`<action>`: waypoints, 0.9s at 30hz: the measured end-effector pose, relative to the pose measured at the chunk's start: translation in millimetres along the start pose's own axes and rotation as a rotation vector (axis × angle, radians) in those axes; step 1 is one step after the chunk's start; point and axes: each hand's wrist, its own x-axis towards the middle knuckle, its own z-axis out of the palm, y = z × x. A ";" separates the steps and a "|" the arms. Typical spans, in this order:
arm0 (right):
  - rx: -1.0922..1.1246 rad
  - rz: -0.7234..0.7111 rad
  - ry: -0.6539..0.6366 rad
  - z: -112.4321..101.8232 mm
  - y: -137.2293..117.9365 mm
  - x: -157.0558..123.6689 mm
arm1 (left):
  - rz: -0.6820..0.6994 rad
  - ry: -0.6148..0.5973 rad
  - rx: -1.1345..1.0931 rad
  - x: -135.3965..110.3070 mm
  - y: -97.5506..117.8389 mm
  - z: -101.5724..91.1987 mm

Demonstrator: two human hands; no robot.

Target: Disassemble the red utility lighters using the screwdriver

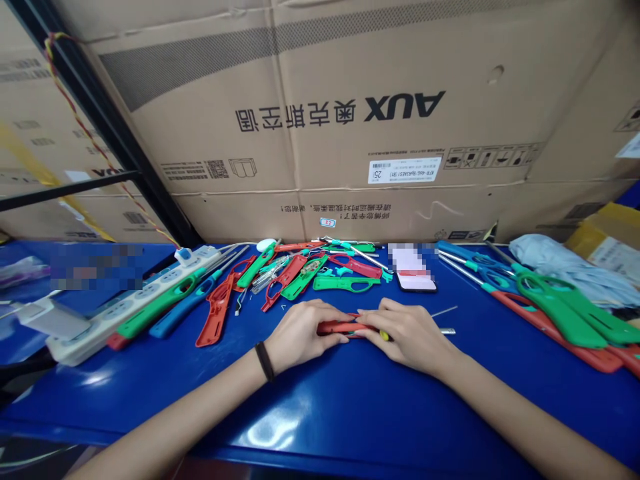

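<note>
Legible markings: black "AUX" and "奥克斯空调", printed upside down on the large tan corrugated cardboard carton [310, 87] beyond the far edge of the work surface; below, a white barcode label [405, 170] bearing "25". Grip: both bare hands closed narrowly, side by side, fingertips almost meeting, clasping a slender red plastic lighter body [337, 327] lengthwise. Left hand [300, 333], with black wristband [265, 361], on the lighter's left end; right hand [407, 333] over its right end. Small yellow part [384, 335] just beneath the right fingers; slim steel tube [447, 331] projecting just beyond the right hand. Under the grip, a glossy blue work table [320, 407]. Directly ahead, a loose heap of red and green plastic lighter shells [300, 277]. Further left, long green and blue lighters [165, 310] beside a white power strip [135, 307]. Ahead and right, a black-edged smartphone [415, 277]; further right, long green, red and blue lighters [560, 310].
</note>
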 end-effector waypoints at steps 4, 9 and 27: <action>0.096 0.061 -0.042 -2.5 1.9 2.3 | 0.036 -0.004 -0.004 -1.8 -2.3 -0.3; 0.152 0.140 -0.067 -10.1 6.8 5.5 | 0.059 -0.033 0.010 -1.7 -2.5 -4.6; 0.218 0.109 -0.089 -16.2 9.9 3.4 | 0.106 -0.076 0.024 -4.2 -1.2 -12.9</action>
